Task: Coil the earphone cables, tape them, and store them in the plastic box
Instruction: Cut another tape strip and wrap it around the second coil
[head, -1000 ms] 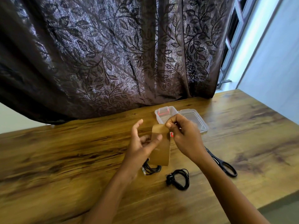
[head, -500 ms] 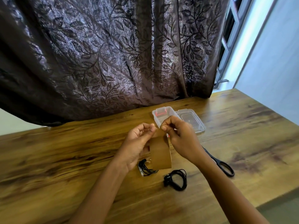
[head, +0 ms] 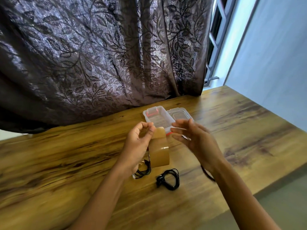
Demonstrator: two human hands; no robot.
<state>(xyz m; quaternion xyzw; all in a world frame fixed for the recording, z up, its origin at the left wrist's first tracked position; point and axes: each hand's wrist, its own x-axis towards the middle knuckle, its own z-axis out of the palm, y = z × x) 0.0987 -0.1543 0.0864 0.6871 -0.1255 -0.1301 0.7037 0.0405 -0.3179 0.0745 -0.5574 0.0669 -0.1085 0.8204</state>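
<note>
1. Brown tape strip (head: 159, 150) hangs in the air over the middle of the tabletop (head: 66, 163). Your left hand (head: 138, 143) holds its top end, and the lower end curls free.
2. Left grip: thumb and fingertips are clamped together on the strip's top edge, with the other fingers curled in.
3. Your right hand (head: 196, 140) is just right of the strip and not touching it. Its grip is apart, fingers spread and relaxed, holding nothing. The hand is motion-blurred.
4. The plastic box (head: 154, 117) sits open toward the tabletop's far edge, just beyond your hands. It is clear with a red latch. Its lid (head: 181, 112) lies right beside it on the right.
5. The first earphone coil (head: 144, 170), black, lies on the tabletop under your left wrist and is partly hidden.
6. The second earphone coil (head: 169, 179), also black, lies just right of the first, a bit nearer the near edge. It is apart from the first coil and neither hand touches it.
7. A dark scissors handle (head: 207, 174) pokes out beside your right wrist. The rest is hidden.
8. A dark leaf-pattern curtain (head: 99, 55) hangs along the far edge, and there is a window (head: 214, 39) by the far right corner.
</note>
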